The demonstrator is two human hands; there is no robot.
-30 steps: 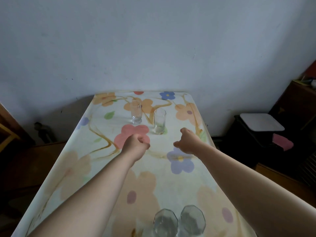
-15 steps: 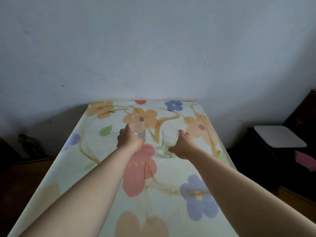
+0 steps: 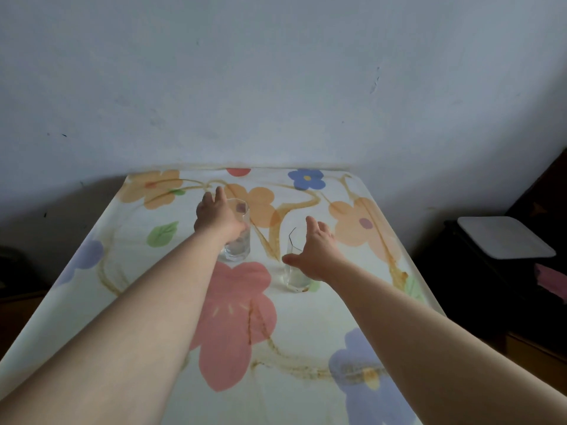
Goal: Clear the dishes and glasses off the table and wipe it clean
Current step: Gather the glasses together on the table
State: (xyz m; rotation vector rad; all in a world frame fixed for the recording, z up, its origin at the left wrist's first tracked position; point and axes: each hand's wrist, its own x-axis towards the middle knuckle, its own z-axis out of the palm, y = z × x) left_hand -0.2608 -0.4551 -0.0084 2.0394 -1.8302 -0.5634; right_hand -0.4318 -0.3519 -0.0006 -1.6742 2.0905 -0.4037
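Two hands reach out. The left hand (image 3: 214, 217) lies against the left glass (image 3: 238, 243), fingers stretching past its far side; whether they clasp it, I cannot tell. The right hand (image 3: 317, 253) is spread, its thumb wide in front of the right glass (image 3: 294, 276). Both glasses stand upright and apart on the flowered tablecloth (image 3: 306, 332), toward the wall (image 3: 276, 87).

Since a second ago both fists have uncurled and moved up the table. The left hand (image 3: 214, 216) now lies against the left glass (image 3: 238, 244), and the right hand (image 3: 316, 251) spreads beside the right glass (image 3: 294, 276).
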